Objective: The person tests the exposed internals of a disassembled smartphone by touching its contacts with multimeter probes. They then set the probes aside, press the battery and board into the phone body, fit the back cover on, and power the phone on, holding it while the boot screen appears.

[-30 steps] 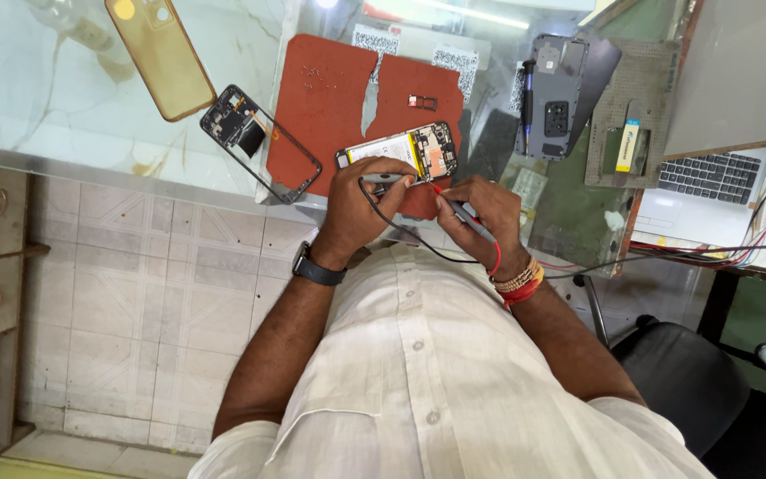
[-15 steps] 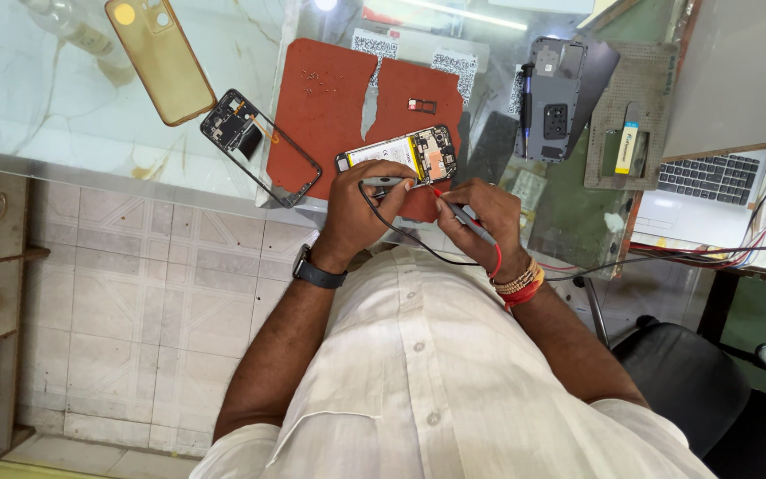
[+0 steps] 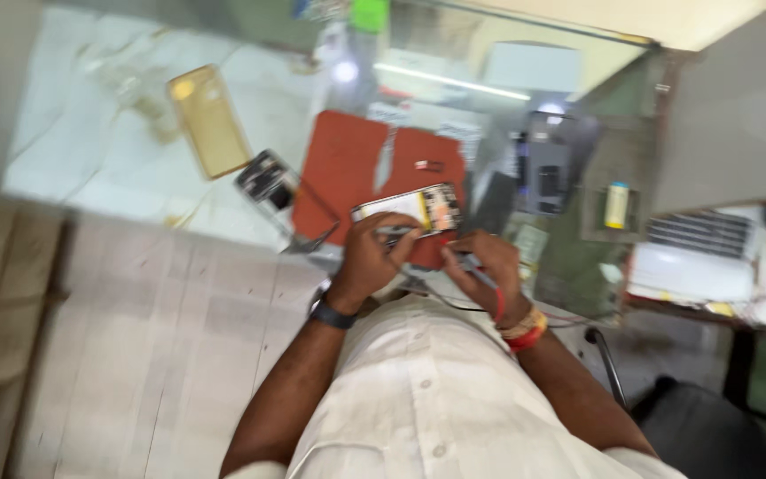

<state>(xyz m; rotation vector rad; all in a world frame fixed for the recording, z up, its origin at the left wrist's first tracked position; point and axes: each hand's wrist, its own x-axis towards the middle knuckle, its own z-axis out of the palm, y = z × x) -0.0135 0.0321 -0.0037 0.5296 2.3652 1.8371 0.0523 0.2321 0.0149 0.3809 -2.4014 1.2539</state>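
From my remote seat I see the opened smartphone lying on the red work mat, with its exposed boards and battery facing up. My left hand sits just below the phone, toward my body, fingers curled up against its lower edge and closed on it. My right hand is beside the phone's right end, fingers pinched narrow around a thin tool whose tip I cannot make out in the blur.

Compared with half a second ago, the head camera has swung: the whole desk scene sits lower and further right in view and is smeared by motion, and more of the desk's far edge shows. The phone and both hands keep the same arrangement on the mat as before.

Both forearms come up from my white shirt and converge on the phone, wrists bent inward. A dark watch is on the left wrist and red and gold bangles on the right.

Left of the mat lie a phone back frame and, beyond it, a yellowish clear case. Right of the mat stands a dark phone.
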